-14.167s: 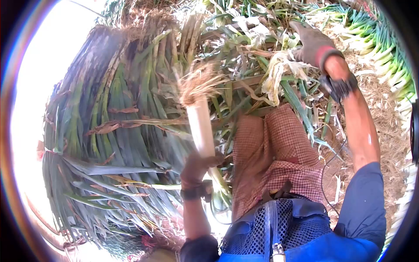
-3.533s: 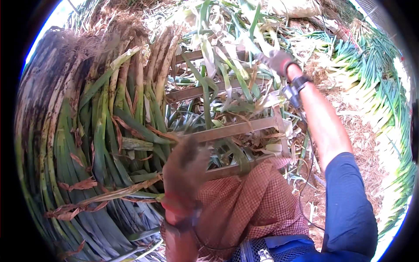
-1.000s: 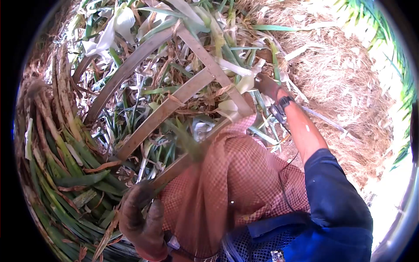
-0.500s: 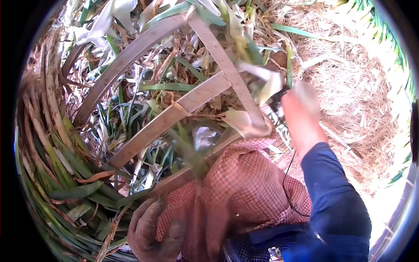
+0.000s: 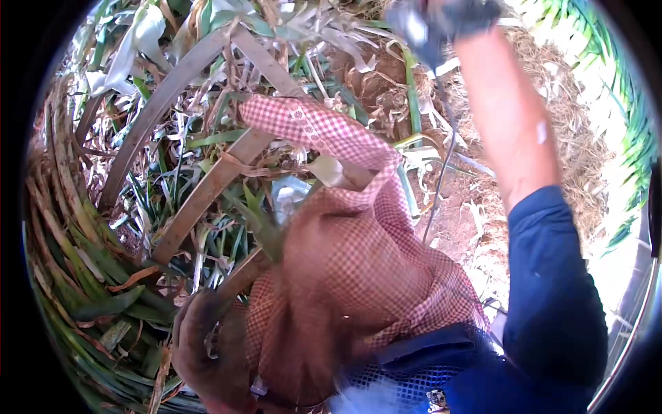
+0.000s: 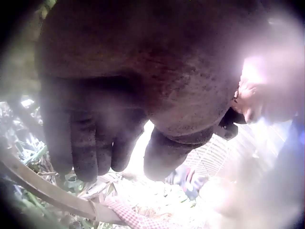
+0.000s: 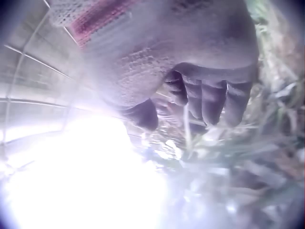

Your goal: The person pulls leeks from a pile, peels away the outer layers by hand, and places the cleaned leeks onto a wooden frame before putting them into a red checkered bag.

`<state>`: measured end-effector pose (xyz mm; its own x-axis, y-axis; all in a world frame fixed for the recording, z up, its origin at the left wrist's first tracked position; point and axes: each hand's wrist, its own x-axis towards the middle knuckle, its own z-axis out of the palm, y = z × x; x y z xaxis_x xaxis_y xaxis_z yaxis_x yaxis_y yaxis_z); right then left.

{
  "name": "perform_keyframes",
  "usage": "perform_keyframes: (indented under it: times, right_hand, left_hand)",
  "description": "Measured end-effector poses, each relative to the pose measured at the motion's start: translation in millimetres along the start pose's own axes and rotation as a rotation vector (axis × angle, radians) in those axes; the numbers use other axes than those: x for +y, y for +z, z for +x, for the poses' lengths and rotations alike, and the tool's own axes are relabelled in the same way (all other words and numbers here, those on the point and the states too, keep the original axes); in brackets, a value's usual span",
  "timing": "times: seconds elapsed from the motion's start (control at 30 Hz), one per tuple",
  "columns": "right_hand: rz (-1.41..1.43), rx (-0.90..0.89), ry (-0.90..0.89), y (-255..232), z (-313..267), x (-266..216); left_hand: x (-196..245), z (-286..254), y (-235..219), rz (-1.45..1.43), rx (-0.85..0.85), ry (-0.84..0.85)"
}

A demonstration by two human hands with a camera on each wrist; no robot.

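My left hand (image 5: 203, 345), in a brown glove, hangs loosely curled beside the red checked cloth (image 5: 358, 269) over my lap. In the left wrist view the fingers of that hand (image 6: 109, 109) point down and hold nothing. At the top edge of the head view is my right wrist with its dark strap; the hand itself is mostly cut off. The right wrist view has the gloved right hand (image 7: 190, 67) with loosely bent fingers and nothing visible in them, above blurred leaf scraps (image 7: 248, 176).
A metal frame (image 5: 200, 200) stands over heaped leaf scraps in front of my lap. Long leeks (image 5: 76, 255) lie piled at the left. On the right are dry roots (image 5: 579, 159) and a row of green-leaved leeks (image 5: 624, 117). A cable (image 5: 441, 165) runs down from the right wrist.
My right arm has swung up towards the top edge. The cloth's upper part has flipped up across the metal frame. My left hand has shifted slightly, still loosely curled.
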<state>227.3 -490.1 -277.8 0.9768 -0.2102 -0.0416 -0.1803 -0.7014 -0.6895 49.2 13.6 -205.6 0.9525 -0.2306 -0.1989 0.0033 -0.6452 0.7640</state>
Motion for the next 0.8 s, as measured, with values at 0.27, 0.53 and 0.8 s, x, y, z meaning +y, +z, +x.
perform_keyframes:
  times: [0.27, 0.53, 0.8]
  right_hand:
    - [-0.578, -0.447, 0.634, 114.4, -268.5, 192.1]
    - [-0.707, -0.508, 0.244, 196.9, -268.3, 195.2]
    - [-0.739, -0.647, 0.374, 112.4, -206.0, 189.4]
  left_hand:
    - [-14.9, 0.3, 5.7, -0.014, -0.050, -0.110]
    - [-23.5, 8.6, 14.4, 0.116, -0.209, -0.046]
    - [-21.6, 13.5, 16.5, 0.163, -0.124, 0.089]
